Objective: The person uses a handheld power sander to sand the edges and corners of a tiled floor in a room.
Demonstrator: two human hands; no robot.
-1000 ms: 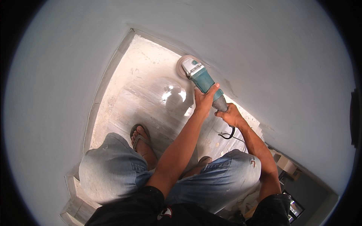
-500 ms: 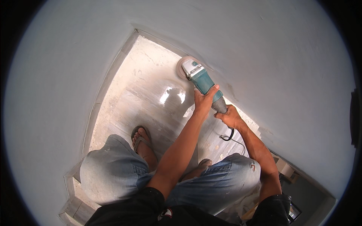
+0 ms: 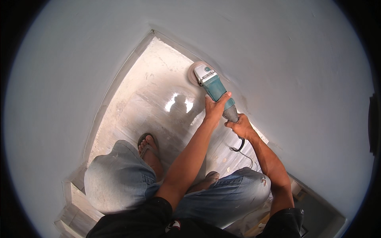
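Observation:
A teal angle grinder [image 3: 216, 88] with a silver head is held in both my hands. Its round disc [image 3: 197, 73] lies low over the floor, close against the base of the right-hand wall. My left hand [image 3: 215, 106] wraps round the teal body, thumb on top; most of its fingers are hidden beneath. Behind it, my right hand [image 3: 240, 126] grips the dark rear handle. A black cord [image 3: 240, 145] hangs from the tool's back end and trails on the floor. The floor [image 3: 151, 103] has a dusty grey middle with wet-looking glints and a pale, rough border.
Grey walls [image 3: 278, 71] meet at a far corner, with skirting tiles [image 3: 119, 75] along their base. My sandalled left foot [image 3: 150, 148] stands on the floor between my bent knees. Steps [image 3: 75, 202] drop away at lower left. A dark opening [image 3: 313, 210] lies at lower right.
The view has shifted slightly, so the corner appears further right. The grinder stays beside the right wall, held by both hands as before.

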